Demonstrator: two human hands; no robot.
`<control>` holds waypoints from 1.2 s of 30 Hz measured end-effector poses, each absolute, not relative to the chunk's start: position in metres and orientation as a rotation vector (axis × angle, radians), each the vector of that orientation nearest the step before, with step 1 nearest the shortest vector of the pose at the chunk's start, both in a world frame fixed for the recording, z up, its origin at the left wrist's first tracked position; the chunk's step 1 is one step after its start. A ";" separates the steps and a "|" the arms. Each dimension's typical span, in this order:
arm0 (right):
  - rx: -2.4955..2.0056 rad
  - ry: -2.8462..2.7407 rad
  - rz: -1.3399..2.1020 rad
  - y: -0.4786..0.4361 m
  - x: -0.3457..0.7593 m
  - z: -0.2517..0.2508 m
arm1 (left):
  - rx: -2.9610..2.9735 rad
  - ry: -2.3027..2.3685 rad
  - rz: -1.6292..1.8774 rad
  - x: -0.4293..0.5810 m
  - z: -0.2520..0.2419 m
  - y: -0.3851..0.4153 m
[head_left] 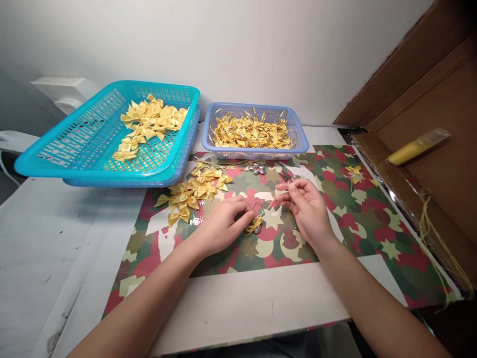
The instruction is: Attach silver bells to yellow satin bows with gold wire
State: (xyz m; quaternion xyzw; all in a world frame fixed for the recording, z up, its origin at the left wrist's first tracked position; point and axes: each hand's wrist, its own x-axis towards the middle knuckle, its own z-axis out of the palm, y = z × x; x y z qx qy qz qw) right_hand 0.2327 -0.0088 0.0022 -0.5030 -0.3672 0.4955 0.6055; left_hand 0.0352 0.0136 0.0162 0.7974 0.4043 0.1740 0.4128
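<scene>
From where I stand, the left hand [227, 221] pinches a yellow bow [253, 225] with a silver bell [258, 230] beside it, low over the patterned sheet [290, 256]; the right hand's [307, 211] thumb and fingers grip its thin gold cord [267, 205]. This piece looks part-made. Many corded bows fill the periwinkle basket [257, 153], seemingly done; loose bows [199, 186] on the sheet and more in the turquoise basket [93, 173] appear left. I can read no brand, label or writing.

Bows [204, 188] left; apparent bells [257, 169] right
</scene>
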 end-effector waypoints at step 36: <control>-1.123 -0.859 1.150 -0.007 0.231 0.003 | 1.992 1.129 0.542 0.046 0.012 0.004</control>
